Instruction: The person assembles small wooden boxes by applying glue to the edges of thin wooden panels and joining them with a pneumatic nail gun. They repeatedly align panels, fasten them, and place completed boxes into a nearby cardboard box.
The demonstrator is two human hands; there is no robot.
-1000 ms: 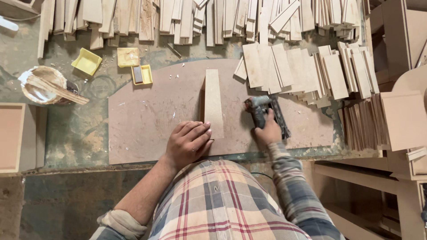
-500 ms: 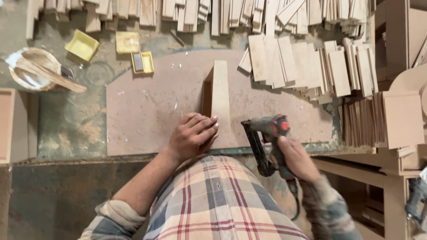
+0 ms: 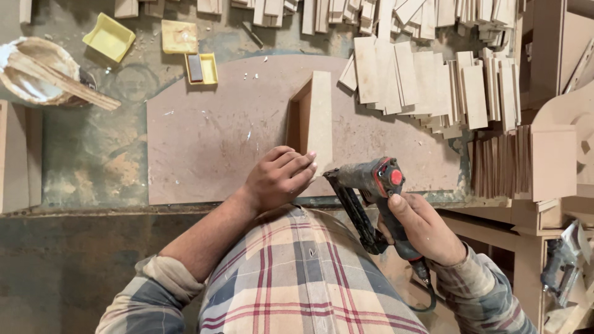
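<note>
Left hand: your left hand (image 3: 278,179) is lying knuckles up on the board, fingers together and curled, fingertips (image 3: 307,162) pressing against the near end of the wood piece. Not pinching; bracing it.
Wood piece: the wood piece (image 3: 320,120) is standing on edge on the board, two narrow panels joined at an angle, the pale face turned right, the shadowed inner face left. It is running away from you, near end at your fingertips.
Right hand: your right hand (image 3: 424,229) is wrapping closed around the grip of the nailer, fingers fully round the handle.
Nailer: the nailer (image 3: 368,192) is hanging at the counter's near edge, just right of your left hand, red-capped head up, long dark magazine slanting down toward your shirt. Whether its nose is touching the wood piece, cannot tell.
Board: the brown board (image 3: 210,142) is lying flat on the counter (image 3: 86,167), carrying the wood piece.
Slats: loose slats (image 3: 427,80) are fanning out right of the wood piece, more stacked along the far edge.
Trays: yellow trays (image 3: 109,37) are sitting beyond the board, far left.
Bowl: a bowl (image 3: 34,71) with a stick across it is sitting at far left.
</note>
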